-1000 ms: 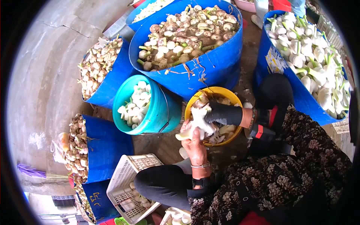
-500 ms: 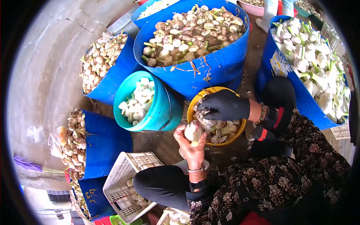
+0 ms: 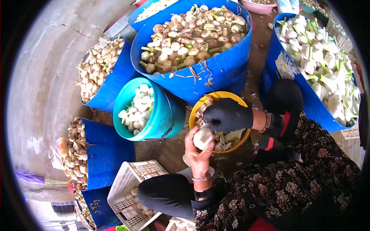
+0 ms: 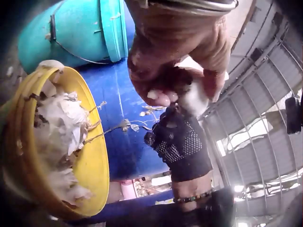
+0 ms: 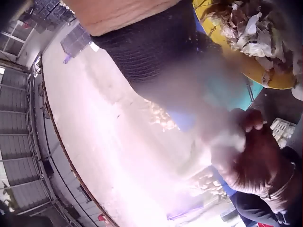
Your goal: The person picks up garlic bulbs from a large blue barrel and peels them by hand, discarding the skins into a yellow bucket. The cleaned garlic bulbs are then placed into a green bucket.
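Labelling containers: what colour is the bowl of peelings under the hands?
Yellow. The bowl shows best in the head view, below the gloved right hand.

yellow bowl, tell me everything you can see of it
The yellow bowl is round, smooth and looks like plastic. It sits on the ground between the teal bucket and the person's knee, close against the large blue tub. It holds a heap of pale and brownish peeled skins and scraps. The black-gloved right hand hovers over it, and the bare left hand holds a white garlic bulb above its near rim. Whether either hand touches the bowl cannot be told.
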